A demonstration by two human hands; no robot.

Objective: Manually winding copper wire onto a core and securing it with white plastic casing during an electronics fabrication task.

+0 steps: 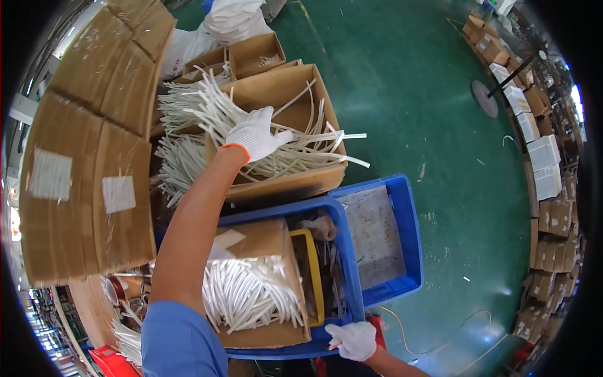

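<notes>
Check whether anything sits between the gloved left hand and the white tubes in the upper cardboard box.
Nothing visible does. The left hand already rests on the bundle of white tubes lying across the open cardboard box, with no lid or flap over them. The right hand is far off, at the blue crate's rim.

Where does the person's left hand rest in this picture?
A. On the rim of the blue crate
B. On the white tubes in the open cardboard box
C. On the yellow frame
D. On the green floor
B: the gloved left hand lies on the white tubes in the open cardboard box, while the right hand is at the blue crate.
</notes>
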